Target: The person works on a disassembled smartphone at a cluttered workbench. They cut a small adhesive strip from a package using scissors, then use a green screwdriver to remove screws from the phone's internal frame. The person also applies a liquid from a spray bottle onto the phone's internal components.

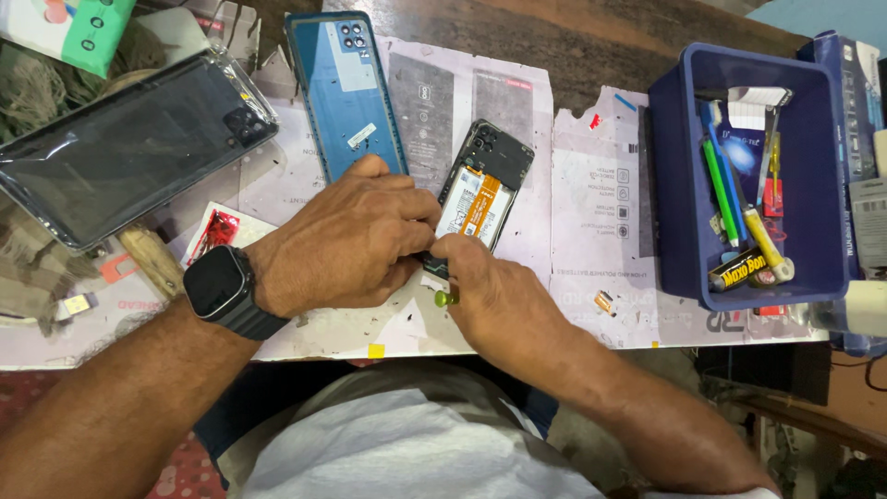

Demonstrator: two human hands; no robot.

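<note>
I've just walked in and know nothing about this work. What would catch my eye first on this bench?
In the middle, the left hand, with a dark watch on its wrist, and the right hand meet over an opened phone with its insides showing. Just behind lies its blue back cover, inner side up. At far right, a blue bin holds tools and tubes.

Single head-worn view, aimed steeply down from above the person's chest at the tabletop (pixel 591 37); close range, forearms entering from the near edge, tabletop's far edge at the frame top.
</note>
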